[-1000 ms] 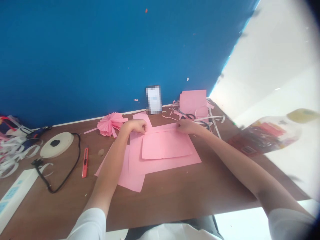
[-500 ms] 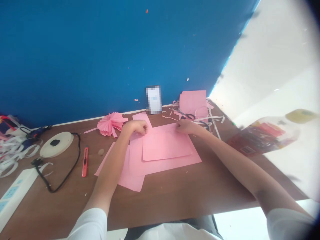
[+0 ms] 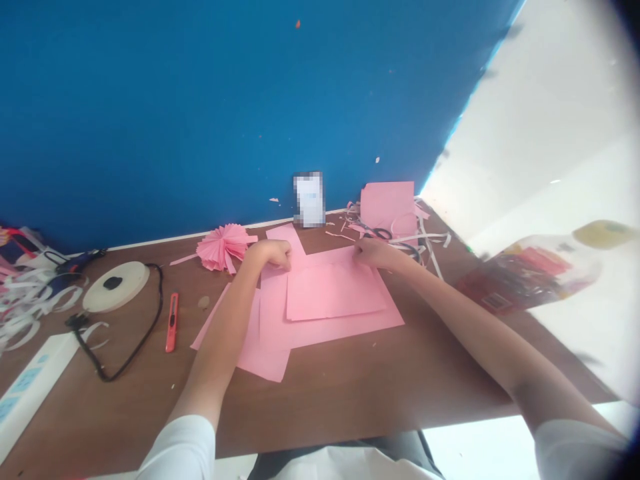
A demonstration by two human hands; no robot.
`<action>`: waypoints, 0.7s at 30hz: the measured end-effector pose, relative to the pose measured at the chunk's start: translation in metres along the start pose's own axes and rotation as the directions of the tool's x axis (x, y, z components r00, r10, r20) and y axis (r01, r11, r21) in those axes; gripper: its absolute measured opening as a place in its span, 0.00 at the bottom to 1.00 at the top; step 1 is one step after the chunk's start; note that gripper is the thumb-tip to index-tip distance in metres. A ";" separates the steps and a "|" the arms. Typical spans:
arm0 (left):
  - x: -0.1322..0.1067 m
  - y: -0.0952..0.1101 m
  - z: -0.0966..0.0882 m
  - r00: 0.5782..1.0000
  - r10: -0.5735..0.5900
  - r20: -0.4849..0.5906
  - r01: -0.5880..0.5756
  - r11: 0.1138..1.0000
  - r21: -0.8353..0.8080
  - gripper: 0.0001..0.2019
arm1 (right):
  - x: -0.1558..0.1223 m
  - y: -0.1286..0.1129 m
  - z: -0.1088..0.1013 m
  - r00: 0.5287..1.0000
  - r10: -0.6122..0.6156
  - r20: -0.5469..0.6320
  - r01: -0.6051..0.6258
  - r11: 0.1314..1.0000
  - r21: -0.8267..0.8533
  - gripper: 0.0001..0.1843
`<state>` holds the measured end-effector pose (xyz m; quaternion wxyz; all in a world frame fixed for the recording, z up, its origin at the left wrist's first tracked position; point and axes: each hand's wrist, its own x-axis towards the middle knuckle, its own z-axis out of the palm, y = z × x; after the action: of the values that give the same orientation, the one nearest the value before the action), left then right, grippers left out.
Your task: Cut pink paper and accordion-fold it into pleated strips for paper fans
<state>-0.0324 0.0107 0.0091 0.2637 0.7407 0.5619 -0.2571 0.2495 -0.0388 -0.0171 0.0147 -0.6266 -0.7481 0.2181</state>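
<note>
Left hand (image 3: 270, 255), right hand (image 3: 377, 253) resting curled on top edge of pink paper sheet (image 3: 340, 333) on worktop (image 3: 350, 393); cannot tell if grip holding.

Work corner: blue wall, brown table, bright pale side.
Painted blue wall (image 3: 200, 113) fills 9 to 1 o'clock, flecked with small marks. A white skirting strip (image 3: 165, 241) runs along its foot, meeting a brown wood-look tabletop (image 3: 350, 393) spanning 4 to 8 o'clock. Pale, brightly lit surface (image 3: 545, 127) at 2 o'clock; wall or floor, cannot tell.
</note>
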 end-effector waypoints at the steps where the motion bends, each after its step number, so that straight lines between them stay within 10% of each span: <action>1: 0.001 -0.003 0.000 1.000 -0.009 0.001 0.009 1.000 0.003 0.14 | 0.000 0.001 0.000 1.000 -0.004 -0.012 0.004 1.000 0.002 0.02; 16: -0.001 -0.008 0.000 0.993 0.092 0.080 -0.076 0.980 -0.184 0.13 | -0.002 -0.001 0.002 0.985 -0.096 -0.140 0.084 0.992 -0.092 0.11; 21: -0.008 -0.005 -0.001 0.994 0.108 0.030 -0.103 0.984 -0.142 0.16 | 0.005 -0.007 0.019 0.897 -0.405 -0.179 0.390 0.914 -0.116 0.10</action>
<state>-0.0388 0.0074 0.0148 0.3389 0.7442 0.5334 -0.2164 0.2358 -0.0408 -0.0334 0.1094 -0.4792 -0.8629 0.1176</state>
